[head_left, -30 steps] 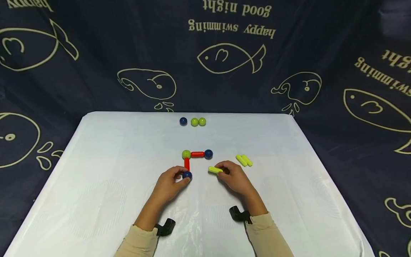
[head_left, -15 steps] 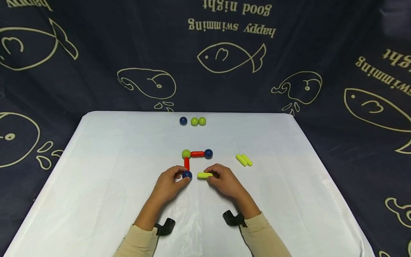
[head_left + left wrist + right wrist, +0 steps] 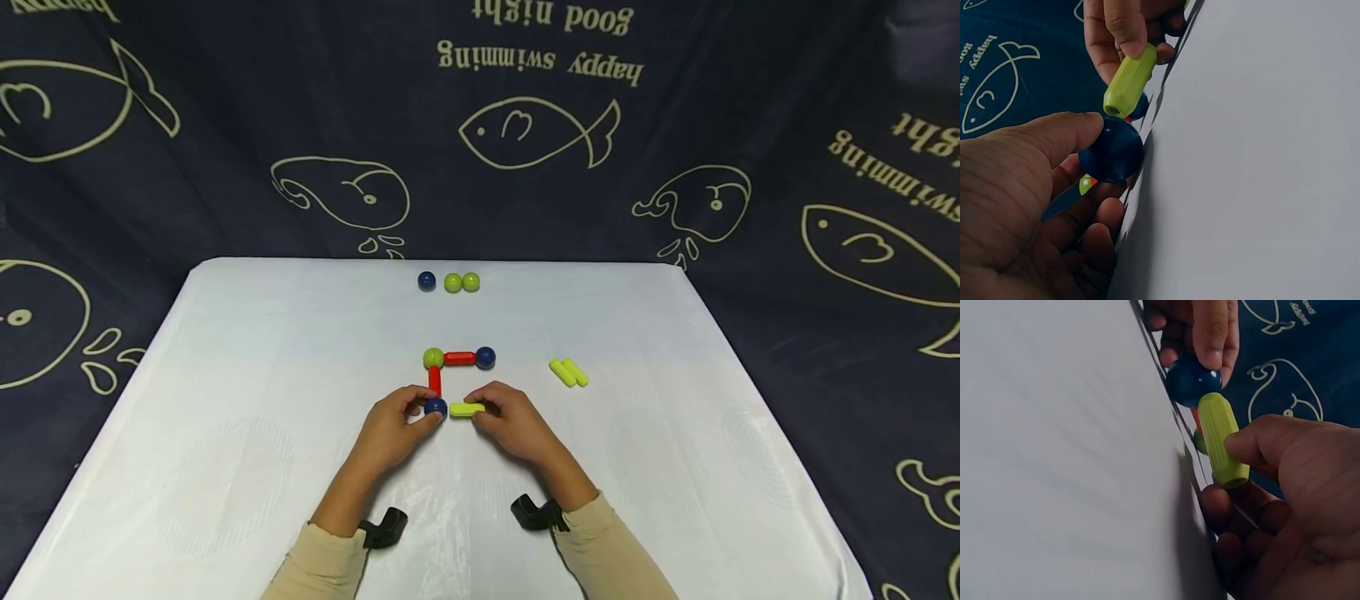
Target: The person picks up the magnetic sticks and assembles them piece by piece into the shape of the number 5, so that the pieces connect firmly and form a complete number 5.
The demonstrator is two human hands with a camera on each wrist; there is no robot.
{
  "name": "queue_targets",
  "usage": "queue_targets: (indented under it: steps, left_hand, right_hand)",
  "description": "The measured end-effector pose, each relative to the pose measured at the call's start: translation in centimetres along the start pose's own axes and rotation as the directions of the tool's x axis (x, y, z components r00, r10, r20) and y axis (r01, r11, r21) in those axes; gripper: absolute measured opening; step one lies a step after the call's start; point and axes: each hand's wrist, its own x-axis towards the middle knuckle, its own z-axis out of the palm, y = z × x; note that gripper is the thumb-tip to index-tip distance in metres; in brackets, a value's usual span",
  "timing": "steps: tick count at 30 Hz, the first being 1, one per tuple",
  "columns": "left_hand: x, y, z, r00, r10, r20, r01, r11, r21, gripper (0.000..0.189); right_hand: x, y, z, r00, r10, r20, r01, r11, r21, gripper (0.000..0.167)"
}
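Closely Paired: Yellow-Green Rod (image 3: 461,410) and Blue Ball (image 3: 1113,153)

The right hand (image 3: 517,422) pinches the rod between thumb and fingers, its free end just beside the ball; whether they touch cannot be told. The left hand (image 3: 395,427) grips the ball, thumb and fingertips on its sides, at the near end of an L-shaped chain of red rods (image 3: 460,358). The rod appears stiff and probably light; its lengthwise ridges should resist slipping, and a hold toward the end farther from the ball suits it. The glossy ball is likely hard, slippery and apt to roll, so a hold on opposite sides seems best. A smooth white covering, faintly shiny, spreads over the table (image 3: 247,333). Behind hangs a dark blue cloth (image 3: 510,208) printed with fish outlines and lettering.
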Motion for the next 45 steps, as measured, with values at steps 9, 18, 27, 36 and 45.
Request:
queue_targets:
  steps: [9, 18, 27, 36, 45]
  left_hand:
    - [0.0, 0.0, 0.0, 1.0, 0.019, -0.007, -0.019, 1.0, 0.008, 0.027]
    - [0.1, 0.0, 0.1, 1.0, 0.026, -0.005, -0.026, 1.0, 0.012, 0.027]
    - [0.0, 0.0, 0.1, 1.0, 0.018, -0.009, -0.018, 1.0, 0.018, 0.027]
    - [0.1, 0.0, 0.2, 1.0, 0.011, -0.006, -0.011, 1.0, 0.02, 0.027]
    - [0.1, -0.1, 0.1, 1.0, 0.008, -0.003, -0.008, 0.999, 0.037, 0.027]
  right_hand:
    - [0.0, -0.2, 0.2, 1.0, 0.013, -0.001, -0.013, 1.0, -0.014, 0.021]
    - [0.0, -0.1, 0.2, 1.0, 0.017, -0.024, -0.018, 0.999, -0.035, 0.02]
    - [0.1, -0.1, 0.1, 0.999, 0.04, -0.025, -0.04, 0.999, -0.026, 0.02]
    - [0.7, -0.5, -1.6, 1.0, 0.026, -0.012, -0.026, 1.0, -0.012, 0.021]
    - [3.7, -0.3, -4.5, 0.997, 0.078, 0.006, -0.078, 0.997, -0.017, 0.02]
